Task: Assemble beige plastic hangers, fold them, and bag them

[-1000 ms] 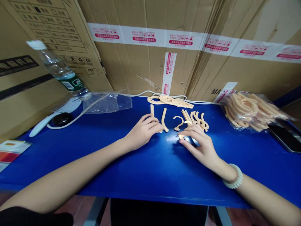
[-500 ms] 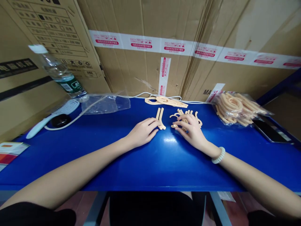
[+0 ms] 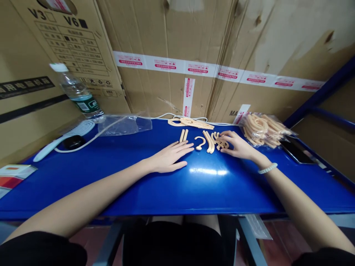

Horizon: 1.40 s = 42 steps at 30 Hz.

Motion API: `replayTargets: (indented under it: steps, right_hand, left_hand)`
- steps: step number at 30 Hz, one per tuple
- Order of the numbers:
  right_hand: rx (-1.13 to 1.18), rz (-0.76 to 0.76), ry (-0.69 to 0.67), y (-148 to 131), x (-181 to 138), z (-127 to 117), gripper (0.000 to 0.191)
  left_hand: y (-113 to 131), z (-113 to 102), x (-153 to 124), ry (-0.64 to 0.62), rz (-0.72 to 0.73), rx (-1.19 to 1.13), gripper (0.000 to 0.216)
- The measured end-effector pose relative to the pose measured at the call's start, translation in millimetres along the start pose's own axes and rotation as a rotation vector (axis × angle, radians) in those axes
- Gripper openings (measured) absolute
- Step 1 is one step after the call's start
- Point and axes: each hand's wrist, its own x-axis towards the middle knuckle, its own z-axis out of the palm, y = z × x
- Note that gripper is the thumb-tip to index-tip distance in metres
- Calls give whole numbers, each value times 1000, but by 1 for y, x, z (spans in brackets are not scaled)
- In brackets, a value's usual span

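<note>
My left hand [image 3: 172, 157] lies flat with its fingers stretched out, over the near ends of two slim beige plastic hanger arms [image 3: 183, 135]. To its right, a beige hanger hook [image 3: 203, 142] lies by itself on the blue table. Beside that hook is a group of curved hanger arms [image 3: 208, 142], laid side by side. My right hand [image 3: 236, 145] is bent over a small pile of beige hooks and pieces [image 3: 217, 137], its thumb and fingers apart at the pile's right side. The fingers partly cover the pile.
Folded beige hangers [image 3: 191, 122] lie at the back by a white cable. A clear bag of beige parts [image 3: 263, 129] and a phone [image 3: 298, 152] are at right. Leftward are a water bottle [image 3: 80, 94], hairbrush [image 3: 63, 138], black mouse [image 3: 73, 142] and plastic bag [image 3: 124, 125]. Cardboard boxes [image 3: 166, 88] stand behind.
My left hand has flattened over the two arms. My right hand has moved right, off the hook, which now lies separately; the curved arms beside it are uncovered. The view has shifted.
</note>
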Motion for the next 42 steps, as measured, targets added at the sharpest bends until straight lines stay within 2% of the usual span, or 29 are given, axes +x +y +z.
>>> replayTargets:
  steps: [6,14,25,27,31,34,42]
  right_hand:
    - [34,-25,-103,5,-10,2,31]
    - [88,-32,-32,3,-7,7,21]
    - [106,82,54,19,-13,10,28]
    - [108,96,34,17,-14,3,34]
    - [129,105,-100,17,-19,-13,44]
    - [144,98,-179,22,-21,-13,45]
    - [145,72,-152,27,-16,4,37]
  left_hand:
    - [-1,1,2,-31,-1,-22,58]
    - [-4,3,1,-8,12,-55,61]
    - [-9,2,-3,0,-5,-62,64]
    - [-9,2,-3,-5,-5,-57,64]
    - [-7,1,-3,-12,-3,-46,64]
    - [-7,1,-3,-5,-4,-47,62]
    - [-8,2,-4,13,19,-34,61]
